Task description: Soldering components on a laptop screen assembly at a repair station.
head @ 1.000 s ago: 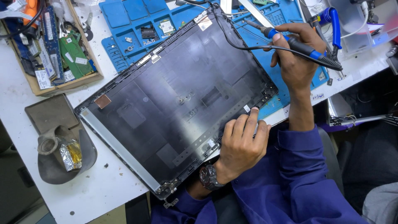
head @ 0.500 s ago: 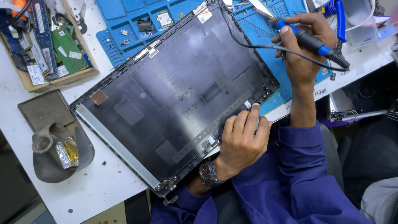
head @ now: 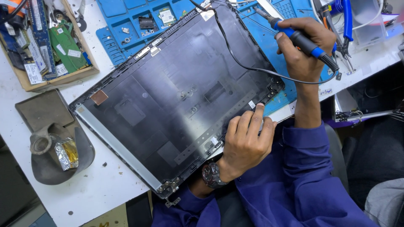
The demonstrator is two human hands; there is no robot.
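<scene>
Here a dark laptop lid panel (head: 176, 101) is laid inner side up and slantwise across the white table (head: 105, 189), its far corner resting over a blue repair mat (head: 126, 25), so that the whole inner face is open to view from above. The panel is steadied at its near long edge by the left hand (head: 246, 143): the fingers (head: 257, 115) are curled close together and pressed down on the edge, the forefinger stretched out to the rim by a small white tab, apparently so that the light panel cannot slide. A wristwatch (head: 211, 175) is seen on that wrist, just off the panel's near edge. Beyond the panel's right corner a soldering iron (head: 301, 38) with a blue and black handle is gripped in the right hand (head: 305, 52), the fingers wrapped tightly round the handle much as a pen is held, the tip raised and pointed away from the panel; it is judged to be kept lifted so that nothing is scorched. Its black cord (head: 235, 59) is trailed loosely over the panel's upper right part. Left of the panel a grey iron stand (head: 50, 147) with crumpled foil is kept well apart, and above it a cardboard tray (head: 54, 80) of circuit boards is set at the table's edge
</scene>
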